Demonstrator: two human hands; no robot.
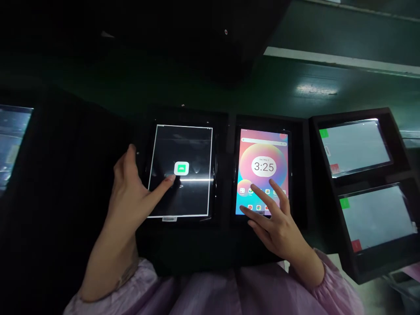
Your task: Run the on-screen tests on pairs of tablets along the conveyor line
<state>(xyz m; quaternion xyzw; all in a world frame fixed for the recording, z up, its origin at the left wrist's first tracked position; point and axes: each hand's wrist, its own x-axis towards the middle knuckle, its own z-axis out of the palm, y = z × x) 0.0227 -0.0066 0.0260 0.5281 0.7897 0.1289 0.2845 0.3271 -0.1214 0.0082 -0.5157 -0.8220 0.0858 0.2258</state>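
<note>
Two lit tablets lie side by side in a black tray (pixel 232 175). The left tablet (pixel 180 144) shows a black screen with a white outline and a green-and-white icon near its middle. My left hand (pixel 131 192) is open over its left side, the thumb reaching to the icon; whether it touches the glass I cannot tell. The right tablet (pixel 264 148) displays a colourful home screen with the clock at 3:25. Above its lower part, my right hand (pixel 274 218) is open with fingers spread, and it covers some of the icons.
To the right, a tilted black tray (pixel 334 188) holds two pale-faced panels, an upper panel (pixel 357 146) and a lower panel (pixel 377 218), with green and red tabs. Another screen (pixel 13 140) shows at the far left edge. A dark structure hangs across the top.
</note>
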